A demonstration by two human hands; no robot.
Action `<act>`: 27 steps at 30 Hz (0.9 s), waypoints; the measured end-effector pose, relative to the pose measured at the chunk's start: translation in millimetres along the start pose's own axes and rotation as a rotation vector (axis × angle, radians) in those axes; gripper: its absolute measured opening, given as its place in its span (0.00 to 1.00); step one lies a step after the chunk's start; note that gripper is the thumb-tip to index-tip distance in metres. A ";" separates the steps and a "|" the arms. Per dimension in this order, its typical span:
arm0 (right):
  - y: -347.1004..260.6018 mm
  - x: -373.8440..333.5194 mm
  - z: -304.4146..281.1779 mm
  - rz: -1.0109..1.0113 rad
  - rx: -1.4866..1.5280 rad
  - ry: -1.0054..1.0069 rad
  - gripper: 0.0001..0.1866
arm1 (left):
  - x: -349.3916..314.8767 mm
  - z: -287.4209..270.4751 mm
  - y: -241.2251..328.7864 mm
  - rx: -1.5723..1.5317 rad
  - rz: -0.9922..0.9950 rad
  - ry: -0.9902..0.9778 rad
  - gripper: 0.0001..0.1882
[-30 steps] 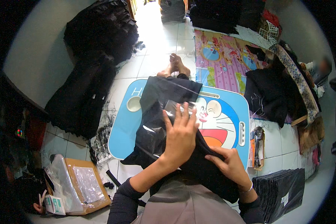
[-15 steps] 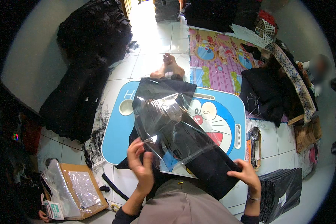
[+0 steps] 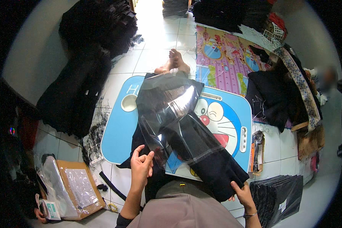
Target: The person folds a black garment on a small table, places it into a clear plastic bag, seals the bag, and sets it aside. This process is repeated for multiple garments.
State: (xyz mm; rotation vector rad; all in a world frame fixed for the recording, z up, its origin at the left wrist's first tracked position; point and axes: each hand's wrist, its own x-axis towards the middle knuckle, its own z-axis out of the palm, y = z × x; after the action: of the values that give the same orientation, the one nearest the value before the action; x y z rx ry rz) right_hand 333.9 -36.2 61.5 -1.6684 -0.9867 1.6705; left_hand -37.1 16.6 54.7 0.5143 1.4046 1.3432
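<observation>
Black trousers [image 3: 220, 169] lie spread across a low blue folding table [image 3: 114, 133] with a cartoon cat face, their legs pointing toward me. On top of them rests a clear plastic bag [image 3: 182, 104], shiny and creased. My right hand [image 3: 242, 194] pinches the hem of the right-hand trouser leg near my lap, thumb on top and fingers below. Beside the other leg and the bag's lower left corner, my left hand [image 3: 141, 167] is raised with its fingers apart and slightly curled, holding nothing.
At right on the floor stands a stack of black packaged garments [image 3: 277, 195]. A cardboard piece with clear plastic bags [image 3: 78, 186] lies at lower left. Dark garment heaps [image 3: 76, 83] fill the left side. A colourful mat [image 3: 224, 60] and a patterned padded strip [image 3: 300, 83] are at right.
My right hand has moved lower and closed on the trouser hem. The left hand has turned and its fingers have curled a little more. The view has shifted slightly.
</observation>
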 end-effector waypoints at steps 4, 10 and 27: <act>3.2 5.7 -1.9 -0.043 0.111 0.002 0.19 | -1.1 4.8 -1.5 0.106 -0.064 -0.176 0.13; -7.0 18.8 15.7 -0.045 0.112 0.042 0.21 | 3.5 5.9 8.4 0.205 -0.218 -0.327 0.11; -43.5 85.8 101.7 -0.301 0.289 0.288 0.27 | -23.4 24.0 -31.2 0.851 1.069 0.095 0.33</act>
State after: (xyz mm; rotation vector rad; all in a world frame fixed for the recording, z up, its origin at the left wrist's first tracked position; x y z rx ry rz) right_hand 223.7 48.3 43.0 -1.4369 -0.7698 1.2662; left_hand 2.5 -1.5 40.9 1.9916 1.8400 1.4808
